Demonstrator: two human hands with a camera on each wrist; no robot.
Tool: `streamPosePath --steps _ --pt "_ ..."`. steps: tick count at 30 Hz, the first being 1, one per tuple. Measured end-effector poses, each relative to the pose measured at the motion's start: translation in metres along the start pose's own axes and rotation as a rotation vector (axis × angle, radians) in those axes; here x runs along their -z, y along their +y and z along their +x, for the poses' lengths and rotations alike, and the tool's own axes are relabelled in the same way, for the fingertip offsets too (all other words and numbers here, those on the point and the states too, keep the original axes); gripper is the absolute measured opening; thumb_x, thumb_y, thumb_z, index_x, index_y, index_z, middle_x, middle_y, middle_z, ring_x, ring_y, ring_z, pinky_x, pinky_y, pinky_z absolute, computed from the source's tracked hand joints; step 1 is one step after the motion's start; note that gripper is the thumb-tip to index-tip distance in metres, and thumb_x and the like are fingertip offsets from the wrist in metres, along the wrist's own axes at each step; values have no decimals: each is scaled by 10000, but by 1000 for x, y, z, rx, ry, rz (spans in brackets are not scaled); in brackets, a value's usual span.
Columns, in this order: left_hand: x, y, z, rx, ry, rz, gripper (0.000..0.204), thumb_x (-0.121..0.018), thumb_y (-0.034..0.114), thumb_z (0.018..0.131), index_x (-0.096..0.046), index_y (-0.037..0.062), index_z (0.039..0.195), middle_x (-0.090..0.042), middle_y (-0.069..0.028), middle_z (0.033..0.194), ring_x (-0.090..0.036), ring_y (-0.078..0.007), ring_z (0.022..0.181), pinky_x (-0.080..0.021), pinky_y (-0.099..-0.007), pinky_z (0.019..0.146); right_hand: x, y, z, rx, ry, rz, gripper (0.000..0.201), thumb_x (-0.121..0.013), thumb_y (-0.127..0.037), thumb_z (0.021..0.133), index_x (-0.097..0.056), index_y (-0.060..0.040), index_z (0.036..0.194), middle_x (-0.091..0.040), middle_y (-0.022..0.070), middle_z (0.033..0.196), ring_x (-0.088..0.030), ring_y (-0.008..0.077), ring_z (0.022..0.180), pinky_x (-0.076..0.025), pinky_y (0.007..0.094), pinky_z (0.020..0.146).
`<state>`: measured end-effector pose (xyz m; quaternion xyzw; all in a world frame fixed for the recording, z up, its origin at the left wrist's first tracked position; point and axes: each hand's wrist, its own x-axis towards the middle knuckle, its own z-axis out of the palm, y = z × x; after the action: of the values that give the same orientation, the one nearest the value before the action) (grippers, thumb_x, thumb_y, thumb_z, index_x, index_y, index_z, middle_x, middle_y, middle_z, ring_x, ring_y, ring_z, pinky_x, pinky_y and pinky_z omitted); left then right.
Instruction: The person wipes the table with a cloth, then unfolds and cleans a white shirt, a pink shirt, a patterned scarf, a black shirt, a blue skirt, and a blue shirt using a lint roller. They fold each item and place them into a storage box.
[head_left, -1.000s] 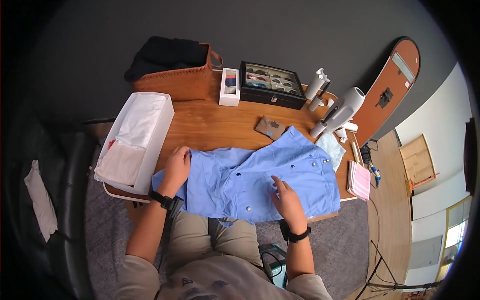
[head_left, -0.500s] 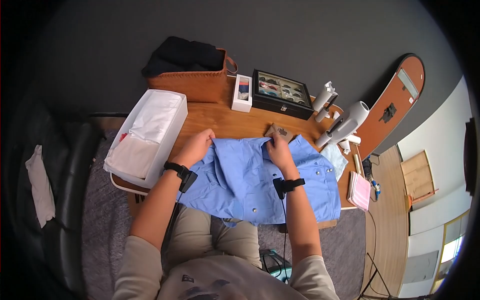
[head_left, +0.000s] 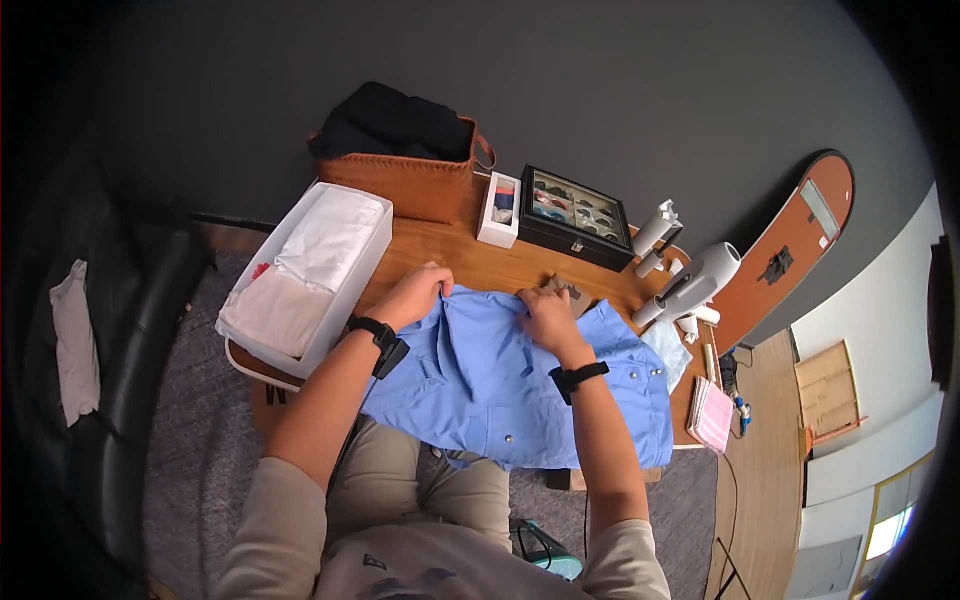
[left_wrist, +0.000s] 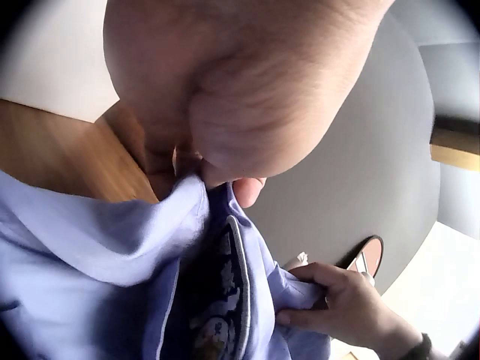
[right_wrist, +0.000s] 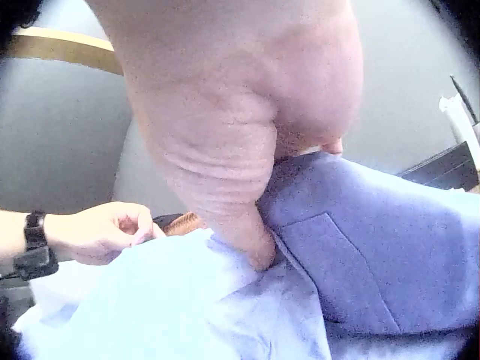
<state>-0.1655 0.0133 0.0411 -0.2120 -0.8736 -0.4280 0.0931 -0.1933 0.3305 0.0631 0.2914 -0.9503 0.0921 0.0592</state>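
A blue shirt point(head_left: 505, 405) with metal snap buttons lies rumpled over the table's near edge, its far edge lifted between both hands. My left hand point(head_left: 418, 297) pinches that edge at its left end, thumb and fingers closed on the cloth. Farther right, my right hand point(head_left: 552, 322) grips the same edge with curled fingers. In the left wrist view, a dark embroidered patch point(left_wrist: 217, 304) shows inside a fold under the left hand point(left_wrist: 247, 97). A seamed flap of the shirt point(right_wrist: 352, 277) hangs beside the right hand point(right_wrist: 225, 127) in the right wrist view.
Left of the shirt stands a white box point(head_left: 375, 250) with folded white clothes. Behind are a brown basket point(head_left: 400, 185), a small white box point(head_left: 490, 235) and a black glasses case point(head_left: 550, 240). A grey-white appliance point(head_left: 705, 280) and a pink towel point(head_left: 711, 415) are at the right.
My right hand has moved from the shirt's middle to its far edge and taken hold. The left hand has shifted up and right, raising the cloth. The view has turned slightly.
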Motion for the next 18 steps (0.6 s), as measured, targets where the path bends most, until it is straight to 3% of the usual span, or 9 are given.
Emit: streamPosePath --steps 1,3,4,6,7,9,13,15,18 --pt "1 -4 3 1 4 1 176 -521 -34 997 -673 28 1060 -697 -204 1082 -672 -379 1077 -526 -424 934 3 4 5 -48 -16 0 454 -844 -171 836 -708 -42 1250 -751 209 1169 -677 391 1219 -453 542 1105" --pt "2 -12 8 227 -39 -158 159 -535 -27 1000 -670 26 1064 -710 -169 1134 -676 -327 1088 -522 -388 953 7 17 15 -75 16 146 418 -832 -142 831 -716 -20 1214 -756 231 1132 -701 403 1158 -498 510 1049" --pt "4 -11 9 227 -35 -157 159 -535 -27 1000 -670 26 1064 -710 -169 1134 -676 -327 1088 -522 -388 953 9 21 19 -107 46 293 382 -820 -114 827 -723 2 1178 -760 252 1096 -724 416 1098 -543 478 994" --pt "6 -9 10 268 -45 -193 129 -568 37 1015 -669 19 1092 -725 -152 1167 -676 -281 1108 -522 -378 959 9 29 26 -128 39 303 380 -807 -100 824 -716 14 1175 -761 261 1091 -731 421 1073 -562 454 946" --pt "4 -12 13 266 -44 -192 129 -568 37 1015 -669 19 1092 -725 -152 1167 -676 -281 1108 -522 -378 959 8 32 28 -153 32 313 379 -794 -86 820 -709 25 1172 -762 270 1086 -737 426 1047 -581 431 898" --pt "1 -19 19 419 -67 -268 222 -670 153 1009 -642 7 1174 -725 -172 1219 -688 -317 1134 -537 -400 968 5 37 31 -164 22 341 379 -794 -90 818 -707 26 1167 -764 258 1073 -742 404 1041 -577 429 906" --pt "-10 -23 21 380 -129 -119 300 -804 209 948 -675 11 1133 -729 -127 1171 -666 -255 1152 -526 -377 992 6 40 41 -144 -12 321 364 -798 -96 825 -703 21 1156 -770 228 1055 -747 362 1024 -570 421 907" --pt "-22 -45 28 184 -24 -134 349 -847 206 923 -674 8 1152 -728 -150 1152 -673 -285 1142 -525 -378 1012 12 40 44 -134 -35 352 343 -795 -83 829 -700 16 1144 -767 209 1035 -740 331 1000 -568 410 897" --pt "-10 -29 35 225 -24 -37 312 -839 167 927 -668 4 1131 -726 -168 1118 -680 -321 1115 -527 -374 1011 13 50 52 -135 -38 415 312 -794 -72 843 -693 6 1128 -756 197 998 -730 306 963 -561 400 885"
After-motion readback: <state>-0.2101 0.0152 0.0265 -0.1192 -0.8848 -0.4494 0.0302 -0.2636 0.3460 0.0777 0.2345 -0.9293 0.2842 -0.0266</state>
